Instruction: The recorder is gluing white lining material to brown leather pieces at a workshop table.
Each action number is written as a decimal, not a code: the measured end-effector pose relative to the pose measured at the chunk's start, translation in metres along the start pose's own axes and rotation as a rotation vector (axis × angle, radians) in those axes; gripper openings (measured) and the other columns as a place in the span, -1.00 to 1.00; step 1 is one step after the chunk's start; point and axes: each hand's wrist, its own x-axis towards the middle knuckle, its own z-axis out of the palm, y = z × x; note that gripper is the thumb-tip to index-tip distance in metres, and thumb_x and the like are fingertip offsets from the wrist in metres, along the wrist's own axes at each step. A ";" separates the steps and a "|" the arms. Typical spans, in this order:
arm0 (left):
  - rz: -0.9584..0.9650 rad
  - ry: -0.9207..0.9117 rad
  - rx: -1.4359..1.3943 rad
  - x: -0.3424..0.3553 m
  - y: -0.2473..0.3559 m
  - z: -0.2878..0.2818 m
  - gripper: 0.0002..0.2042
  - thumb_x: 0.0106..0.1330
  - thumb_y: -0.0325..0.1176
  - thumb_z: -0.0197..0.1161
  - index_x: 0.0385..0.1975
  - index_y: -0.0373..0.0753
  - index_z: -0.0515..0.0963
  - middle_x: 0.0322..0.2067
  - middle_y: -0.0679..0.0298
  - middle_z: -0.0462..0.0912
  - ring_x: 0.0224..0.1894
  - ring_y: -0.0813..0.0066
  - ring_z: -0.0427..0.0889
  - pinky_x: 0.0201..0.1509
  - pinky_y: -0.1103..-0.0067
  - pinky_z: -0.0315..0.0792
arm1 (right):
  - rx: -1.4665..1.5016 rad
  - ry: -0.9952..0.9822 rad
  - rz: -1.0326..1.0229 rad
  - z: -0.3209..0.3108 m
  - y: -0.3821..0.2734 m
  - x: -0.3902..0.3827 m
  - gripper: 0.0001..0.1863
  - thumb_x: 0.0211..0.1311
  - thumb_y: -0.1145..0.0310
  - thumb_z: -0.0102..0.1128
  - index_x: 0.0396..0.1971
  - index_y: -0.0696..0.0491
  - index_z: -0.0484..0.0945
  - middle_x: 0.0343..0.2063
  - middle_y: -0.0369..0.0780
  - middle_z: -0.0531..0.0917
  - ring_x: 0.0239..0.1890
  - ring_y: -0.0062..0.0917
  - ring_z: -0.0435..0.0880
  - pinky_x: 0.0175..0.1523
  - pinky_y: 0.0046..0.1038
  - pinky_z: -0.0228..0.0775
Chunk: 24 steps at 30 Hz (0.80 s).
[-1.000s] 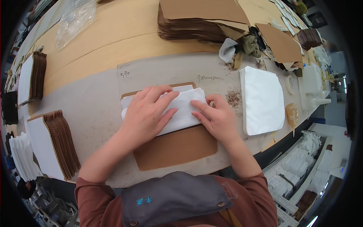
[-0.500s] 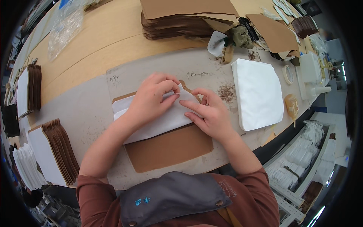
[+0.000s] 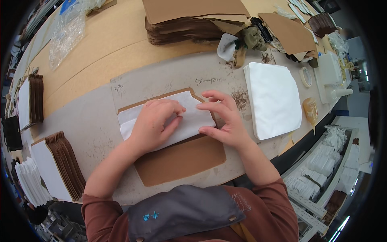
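Note:
A white fabric sheet (image 3: 193,128) lies over a brown board with a raised back edge, above the brown lower flap (image 3: 179,159) nearer me. My left hand (image 3: 157,121) rests on the sheet with loosely bent fingers, its thumb apart from them. My right hand (image 3: 221,119) is at the sheet's right end, open, fingers and thumb spread, fingertips at or just above the fabric. A stack of white fabric pieces (image 3: 271,101) lies to the right of my right hand.
Brown pieces are stacked at the back (image 3: 193,12) and at left (image 3: 60,165). A plastic bag (image 3: 66,36) is back left. Tape roll (image 3: 305,76), amber bag (image 3: 310,111) and cut scraps (image 3: 250,42) lie rightward. A cart of white bundles (image 3: 318,161) is below the table's right edge.
My left hand has come down from the sheet's back edge toward its middle. My right hand's fingers have spread apart. The sheet's back corner lies flatter, and the view has shifted slightly.

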 end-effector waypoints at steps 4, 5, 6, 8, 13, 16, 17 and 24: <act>0.151 0.045 0.147 -0.002 0.014 -0.001 -0.71 0.15 -0.55 0.39 -0.14 -0.13 0.57 -0.17 0.34 0.71 -0.06 0.34 0.69 0.03 0.38 0.43 | -0.041 0.108 -0.043 0.002 -0.010 0.003 -0.37 -0.05 0.27 0.58 0.13 -0.10 0.63 0.10 -0.27 0.60 0.01 -0.32 0.56 0.17 -0.32 0.32; 0.147 0.049 0.151 -0.004 0.018 0.001 -0.71 0.15 -0.55 0.39 -0.14 -0.13 0.57 -0.17 0.34 0.71 -0.06 0.34 0.69 0.03 0.38 0.43 | -0.170 0.067 -0.112 0.003 -0.013 0.002 -0.31 -0.11 0.31 0.59 0.16 -0.10 0.60 0.01 -0.31 0.65 -0.03 -0.35 0.58 0.15 -0.33 0.32; 0.187 0.070 0.171 -0.006 0.021 0.003 -0.71 0.15 -0.55 0.40 -0.14 -0.14 0.57 -0.18 0.35 0.71 -0.11 0.35 0.70 -0.02 0.39 0.44 | -0.165 0.063 -0.118 0.005 -0.013 -0.001 -0.31 -0.11 0.31 0.59 0.16 -0.10 0.60 0.01 -0.31 0.65 -0.03 -0.35 0.58 0.15 -0.33 0.32; 0.255 0.106 0.196 -0.008 0.028 0.003 -0.66 0.11 -0.49 0.47 -0.10 -0.14 0.58 -0.23 0.38 0.73 -0.25 0.38 0.71 -0.12 0.40 0.44 | -0.308 -0.009 -0.169 0.007 -0.012 -0.010 -0.30 -0.23 0.40 0.55 0.10 -0.11 0.65 -0.16 -0.36 0.68 -0.10 -0.41 0.59 0.09 -0.33 0.33; 0.130 0.122 0.224 -0.017 0.038 -0.015 -0.48 0.09 -0.26 0.52 0.10 -0.10 0.56 -0.15 0.38 0.70 -0.10 0.43 0.65 -0.03 0.44 0.45 | -0.137 0.004 -0.190 0.000 -0.013 -0.010 -0.43 -0.27 0.57 0.42 -0.08 -0.09 0.75 -0.25 -0.37 0.68 -0.14 -0.43 0.60 0.00 -0.36 0.36; -0.014 0.096 0.290 -0.029 0.022 -0.034 -0.39 0.05 -0.22 0.56 0.17 -0.08 0.53 -0.10 0.35 0.68 -0.02 0.36 0.62 0.06 0.38 0.42 | 0.033 0.006 -0.115 -0.001 -0.021 -0.009 -0.48 -0.25 0.64 0.36 -0.16 -0.07 0.78 -0.23 -0.36 0.68 -0.13 -0.42 0.60 -0.04 -0.38 0.39; -0.077 0.042 0.328 -0.036 0.016 -0.041 -0.37 0.03 -0.23 0.57 0.17 -0.06 0.52 -0.08 0.33 0.68 0.01 0.32 0.60 0.10 0.36 0.40 | 0.132 0.036 -0.055 -0.002 -0.025 -0.009 -0.49 -0.25 0.67 0.33 -0.18 -0.06 0.78 -0.22 -0.36 0.69 -0.13 -0.41 0.61 -0.06 -0.39 0.40; -0.408 0.071 0.193 -0.101 0.015 -0.072 -0.58 0.00 -0.56 0.44 -0.07 -0.09 0.67 -0.24 0.38 0.71 -0.10 0.32 0.64 0.04 0.38 0.38 | 0.225 -0.048 -0.092 -0.014 -0.033 -0.008 -0.71 -0.05 0.61 0.39 -0.25 0.06 0.74 -0.25 -0.25 0.74 -0.17 -0.40 0.64 -0.02 -0.41 0.41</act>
